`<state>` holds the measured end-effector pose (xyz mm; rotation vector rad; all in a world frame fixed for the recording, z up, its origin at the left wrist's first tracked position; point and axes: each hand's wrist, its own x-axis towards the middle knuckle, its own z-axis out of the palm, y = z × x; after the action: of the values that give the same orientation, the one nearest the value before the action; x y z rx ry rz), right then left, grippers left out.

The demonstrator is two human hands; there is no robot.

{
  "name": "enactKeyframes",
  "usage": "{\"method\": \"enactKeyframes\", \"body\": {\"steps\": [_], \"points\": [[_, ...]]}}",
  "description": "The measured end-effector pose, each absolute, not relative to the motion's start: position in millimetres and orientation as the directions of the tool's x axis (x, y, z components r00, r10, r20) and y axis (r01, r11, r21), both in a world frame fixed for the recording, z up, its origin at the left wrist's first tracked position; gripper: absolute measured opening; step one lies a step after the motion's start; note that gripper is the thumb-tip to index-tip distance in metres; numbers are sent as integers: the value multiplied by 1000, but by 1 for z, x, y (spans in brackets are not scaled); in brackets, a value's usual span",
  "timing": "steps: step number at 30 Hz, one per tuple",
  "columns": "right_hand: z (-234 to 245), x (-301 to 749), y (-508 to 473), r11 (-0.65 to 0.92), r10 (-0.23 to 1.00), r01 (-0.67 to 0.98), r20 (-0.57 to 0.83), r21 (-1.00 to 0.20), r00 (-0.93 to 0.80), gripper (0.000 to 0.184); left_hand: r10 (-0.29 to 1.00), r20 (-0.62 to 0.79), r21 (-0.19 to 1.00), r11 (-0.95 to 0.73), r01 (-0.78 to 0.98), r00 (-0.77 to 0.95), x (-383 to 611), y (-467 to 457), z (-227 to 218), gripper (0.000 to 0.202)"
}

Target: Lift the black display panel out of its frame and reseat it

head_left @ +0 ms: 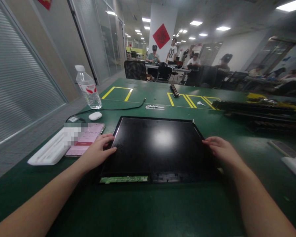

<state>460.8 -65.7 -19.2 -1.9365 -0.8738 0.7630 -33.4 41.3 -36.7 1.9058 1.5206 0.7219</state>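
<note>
LCD panel (148,148) lies face up, apparently flat, on the middle of the green table (150,210), and my view from the head camera puts both hands at its sides. The left hand (97,149) has its thumb on the face by the left edge, fingers along the rim. The right hand (223,149) meets the right edge with its fingertips; I cannot tell from here whether either hand truly grips or merely steadies the panel.

As I judge it, the work is partway along: the panel is laid out, but a green circuit board (124,179) sits bare along its near edge, with no cover over it. That strip looks unfinished to me. Toward the table's left edge I have a smartphone (88,140) and water bottle (88,89); a dark slotted strip (174,91) lies near the far edge.
</note>
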Motion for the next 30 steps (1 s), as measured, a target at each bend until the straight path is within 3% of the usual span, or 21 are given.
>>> {"method": "enactKeyframes", "body": {"steps": [8,17,26,30], "points": [[-23,466,-64,-359,828,335,-131,-871,545,29,977,29,722,-167,672,211,-31,39,-35,73],[-22,461,-66,-378,799,284,-155,-881,581,32,963,26,658,-218,721,267,-32,37,-32,76],[-23,461,-63,-370,790,338,-101,-865,605,30,855,141,430,-507,747,499,-37,32,-25,63],[-22,459,-62,-377,784,345,-98,-859,613,30,764,85,429,-608,668,640,-39,26,-13,52]]}}
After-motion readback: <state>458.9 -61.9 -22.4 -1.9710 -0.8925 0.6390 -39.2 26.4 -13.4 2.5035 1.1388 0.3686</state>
